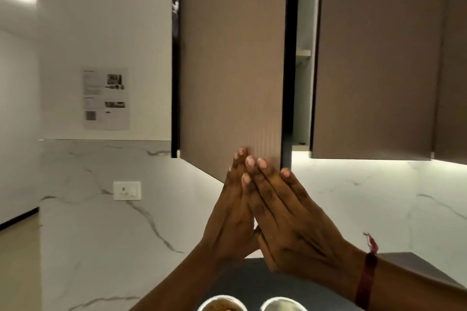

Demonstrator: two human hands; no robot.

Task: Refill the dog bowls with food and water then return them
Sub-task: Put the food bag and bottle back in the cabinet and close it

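Observation:
My left hand (pixel 228 219) and my right hand (pixel 290 225) are raised in front of me with fingers straight and palms pressed against each other, holding nothing. They sit just below the lower corner of a brown cabinet door (pixel 232 63) that stands ajar. At the bottom edge two steel bowls stand side by side on the dark counter (pixel 252 283). The left bowl (pixel 222 303) holds brown kibble. The right bowl (pixel 283 305) shows only its rim and its contents are cut off.
A second brown cabinet door (pixel 376 58) hangs at the right, with a lit gap and a shelf between the doors. White marble covers the wall (pixel 101 222), with a wall socket (pixel 126 190) and a printed sheet (pixel 105 98) at the left.

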